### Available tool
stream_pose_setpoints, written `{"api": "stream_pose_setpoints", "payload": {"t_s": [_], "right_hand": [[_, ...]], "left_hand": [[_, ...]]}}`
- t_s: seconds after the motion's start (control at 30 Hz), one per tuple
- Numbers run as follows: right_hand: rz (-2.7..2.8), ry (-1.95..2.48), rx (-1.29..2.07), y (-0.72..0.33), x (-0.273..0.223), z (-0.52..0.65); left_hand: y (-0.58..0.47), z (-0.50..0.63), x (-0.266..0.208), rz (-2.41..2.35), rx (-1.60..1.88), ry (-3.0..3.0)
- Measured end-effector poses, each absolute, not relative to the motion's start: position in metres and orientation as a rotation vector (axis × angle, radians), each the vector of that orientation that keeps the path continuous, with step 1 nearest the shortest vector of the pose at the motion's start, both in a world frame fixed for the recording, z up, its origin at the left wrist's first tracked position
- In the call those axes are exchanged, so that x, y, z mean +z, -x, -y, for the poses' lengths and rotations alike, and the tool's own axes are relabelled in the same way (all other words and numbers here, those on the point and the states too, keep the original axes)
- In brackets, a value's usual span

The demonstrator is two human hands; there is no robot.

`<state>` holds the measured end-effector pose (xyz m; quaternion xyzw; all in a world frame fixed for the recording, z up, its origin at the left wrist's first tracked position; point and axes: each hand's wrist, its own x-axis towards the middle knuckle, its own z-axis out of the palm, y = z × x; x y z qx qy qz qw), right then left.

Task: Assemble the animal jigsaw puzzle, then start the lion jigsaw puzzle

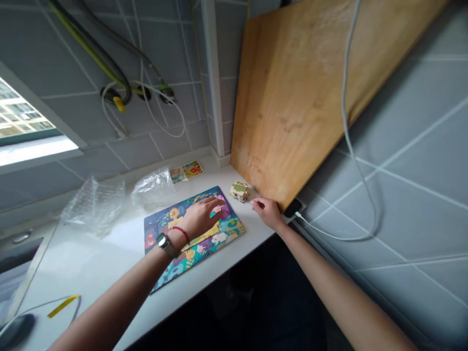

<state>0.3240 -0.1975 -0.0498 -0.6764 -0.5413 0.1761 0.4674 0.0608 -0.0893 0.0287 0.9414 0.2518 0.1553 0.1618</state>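
Observation:
A colourful jigsaw puzzle (231, 225) with animals and plants lies on the white counter, its middle area yellow. Over its upper part rests my left hand (200, 214), fingers stretched out and apart, hiding some of the picture; I cannot tell whether the fingertips press on a piece. Beside the puzzle's far right corner stands a small stack of puzzle pieces (240, 191), a green patch on top. Just right of that stack, my right hand (268, 213) is closed, thumb and fingers curled together near the counter. Whatever the fingers hold, if anything, is hidden.
Crumpled clear plastic bags (95, 207) and a picture card (192, 169) lie behind the puzzle. A large wooden board (292, 97) leans at the right, a white cable (345, 97) hanging before it. A sink (25, 258) is at the left.

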Motion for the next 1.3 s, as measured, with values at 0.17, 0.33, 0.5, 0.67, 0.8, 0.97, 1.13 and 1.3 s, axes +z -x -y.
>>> {"api": "stream_pose_setpoints", "payload": {"t_s": [0.17, 0.33, 0.5, 0.67, 0.8, 0.97, 1.13, 1.3], "right_hand": [[1.307, 1.659, 0.421, -0.324, -0.053, 0.194], [1.308, 1.67, 0.399, -0.322, -0.05, 0.195], [1.326, 1.667, 0.392, -0.321, -0.048, 0.196], [1.337, 1.686, 0.357, -0.319, -0.047, 0.196], [1.353, 1.704, 0.324, -0.317, -0.046, 0.197], [1.371, 1.711, 0.287, -0.316, -0.047, 0.198], [1.396, 1.721, 0.242, -0.314, -0.047, 0.198], [1.405, 1.729, 0.227, -0.315, -0.047, 0.198]], "left_hand": [[-0.144, 0.072, 0.034, -0.882, 0.403, -2.672], [-0.18, 0.066, 0.029, -1.145, 0.344, -2.496], [-0.184, 0.051, 0.024, -1.148, 0.353, -2.454], [-0.179, 0.033, 0.026, -1.18, 0.366, -2.35], [-0.175, 0.027, 0.028, -1.161, 0.382, -2.253], [-0.169, 0.019, 0.026, -1.154, 0.439, -2.108], [-0.171, 0.015, 0.027, -1.093, 0.544, -1.923], [-0.164, 0.016, 0.046, -0.92, 0.581, -1.737]]}}
